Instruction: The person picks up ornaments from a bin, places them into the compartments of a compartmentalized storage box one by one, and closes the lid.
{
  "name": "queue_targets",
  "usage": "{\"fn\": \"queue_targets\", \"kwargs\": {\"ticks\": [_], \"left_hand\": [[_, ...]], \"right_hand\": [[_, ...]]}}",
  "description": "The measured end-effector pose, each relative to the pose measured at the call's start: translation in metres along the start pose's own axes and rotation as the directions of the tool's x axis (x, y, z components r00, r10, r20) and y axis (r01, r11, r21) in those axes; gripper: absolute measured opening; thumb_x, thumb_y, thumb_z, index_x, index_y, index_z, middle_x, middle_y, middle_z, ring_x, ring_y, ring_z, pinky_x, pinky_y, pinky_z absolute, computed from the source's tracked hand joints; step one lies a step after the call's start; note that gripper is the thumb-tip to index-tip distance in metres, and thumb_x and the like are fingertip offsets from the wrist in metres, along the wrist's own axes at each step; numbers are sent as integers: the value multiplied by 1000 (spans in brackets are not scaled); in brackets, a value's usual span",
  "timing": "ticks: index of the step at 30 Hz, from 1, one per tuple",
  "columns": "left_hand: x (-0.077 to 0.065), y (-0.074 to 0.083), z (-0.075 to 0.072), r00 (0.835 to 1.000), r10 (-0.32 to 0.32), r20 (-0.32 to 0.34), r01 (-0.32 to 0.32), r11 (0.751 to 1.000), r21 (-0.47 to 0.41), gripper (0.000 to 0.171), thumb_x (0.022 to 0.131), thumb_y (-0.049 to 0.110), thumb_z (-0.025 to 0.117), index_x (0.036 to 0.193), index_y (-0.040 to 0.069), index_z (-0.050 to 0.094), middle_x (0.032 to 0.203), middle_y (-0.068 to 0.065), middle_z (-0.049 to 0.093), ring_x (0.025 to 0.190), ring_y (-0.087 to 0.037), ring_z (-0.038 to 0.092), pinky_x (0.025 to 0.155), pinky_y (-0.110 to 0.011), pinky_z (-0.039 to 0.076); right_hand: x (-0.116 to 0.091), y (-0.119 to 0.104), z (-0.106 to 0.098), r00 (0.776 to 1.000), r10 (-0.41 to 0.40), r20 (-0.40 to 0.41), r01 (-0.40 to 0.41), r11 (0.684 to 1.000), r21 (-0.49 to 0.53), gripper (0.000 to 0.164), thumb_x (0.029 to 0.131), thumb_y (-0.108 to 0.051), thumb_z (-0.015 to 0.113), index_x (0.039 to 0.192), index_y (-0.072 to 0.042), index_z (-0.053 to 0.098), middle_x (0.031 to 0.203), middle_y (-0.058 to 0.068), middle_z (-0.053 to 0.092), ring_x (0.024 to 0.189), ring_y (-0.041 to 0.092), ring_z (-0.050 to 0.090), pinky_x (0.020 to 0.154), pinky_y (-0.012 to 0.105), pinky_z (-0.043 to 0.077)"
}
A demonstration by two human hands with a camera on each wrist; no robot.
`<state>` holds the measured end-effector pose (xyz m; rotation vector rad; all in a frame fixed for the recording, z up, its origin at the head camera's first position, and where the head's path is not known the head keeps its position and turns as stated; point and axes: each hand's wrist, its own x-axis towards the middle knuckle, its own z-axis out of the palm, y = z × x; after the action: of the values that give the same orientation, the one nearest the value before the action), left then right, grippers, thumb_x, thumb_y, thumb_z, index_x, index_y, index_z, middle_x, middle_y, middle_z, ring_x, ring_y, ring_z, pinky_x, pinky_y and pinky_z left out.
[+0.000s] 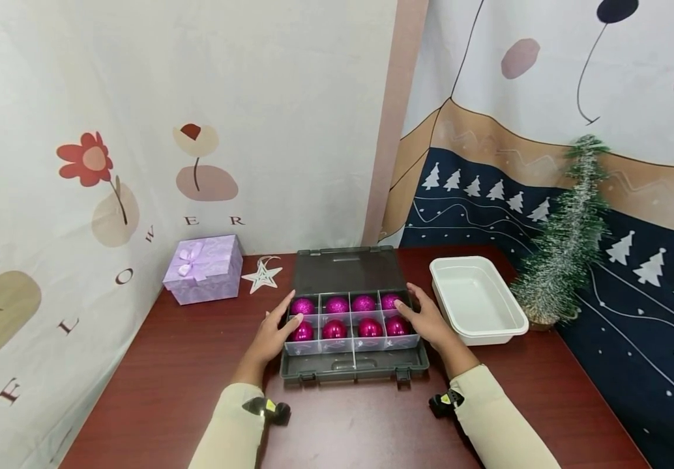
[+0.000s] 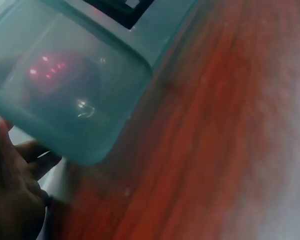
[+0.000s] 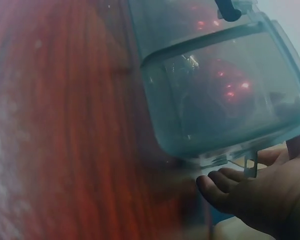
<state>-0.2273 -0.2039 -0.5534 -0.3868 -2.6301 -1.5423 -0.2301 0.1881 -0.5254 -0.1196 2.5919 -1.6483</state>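
Note:
A dark translucent plastic compartment box (image 1: 319,372) sits mid-table, its grey lid (image 1: 345,273) folded back. Inside are two rows of magenta bauble ornaments: glittery baubles (image 1: 337,304) in the far row, shiny baubles (image 1: 370,327) in the near row, one to a compartment. My left hand (image 1: 269,335) grips the box's left side, thumb over the rim by the near-left bauble. On the right side my right hand (image 1: 429,321) holds the box likewise, thumb reaching inward over the edge. Both wrist views show fingers along the outside of the box; a reddish bauble (image 3: 230,87) shows through its wall.
A white plastic tub (image 1: 480,335) stands right of the box, with a small tinsel Christmas tree (image 1: 571,241) beyond it. At the back left are a lilac gift box (image 1: 208,280) and a white star ornament (image 1: 263,277). Printed fabric (image 1: 302,130) hangs behind the table.

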Motion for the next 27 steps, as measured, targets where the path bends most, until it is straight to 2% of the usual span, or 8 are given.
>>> {"fn": "queue_targets", "kwargs": {"ticks": [4,10,15,22,27], "left_hand": [[5,-1,2,999,-40,3,40,999,-19,72,110,34,62,172,12,34,175,-22,38,166,-46,30,135,-72,-8],[9,-1,1,997,-75,-10,73,988,-137,71,109,28,64,171,10,35,174,-28,36,167,-46,26,136,-69,-10],[12,-2,0,997,-82,-3,81,988,-128,72,110,29,63,173,13,33,172,-29,39,167,-47,26,136,-68,-11],[18,-6,0,996,-92,3,91,989,-113,69,112,28,60,173,15,31,173,-27,39,169,-47,20,136,-66,-15],[21,-7,0,998,-61,7,62,993,-99,70,111,25,60,173,11,30,172,-30,40,166,-48,28,136,-66,-14]], "right_hand": [[2,4,0,1000,-10,6,10,1000,22,77,113,-36,61,173,-3,24,176,30,28,164,54,27,130,71,32],[6,14,1,1000,-14,-12,15,996,88,76,112,-33,62,173,-4,26,175,29,33,163,53,31,129,68,36],[9,17,1,1000,-16,-25,19,993,115,75,112,-30,62,172,-3,27,176,30,30,164,53,27,132,69,30],[12,15,3,1000,-12,-24,16,989,146,73,112,-28,63,172,-5,29,180,25,26,169,46,20,137,64,22],[12,18,5,999,-7,-33,12,985,172,71,113,-26,62,172,-4,29,180,25,25,170,45,18,138,63,16]]}}
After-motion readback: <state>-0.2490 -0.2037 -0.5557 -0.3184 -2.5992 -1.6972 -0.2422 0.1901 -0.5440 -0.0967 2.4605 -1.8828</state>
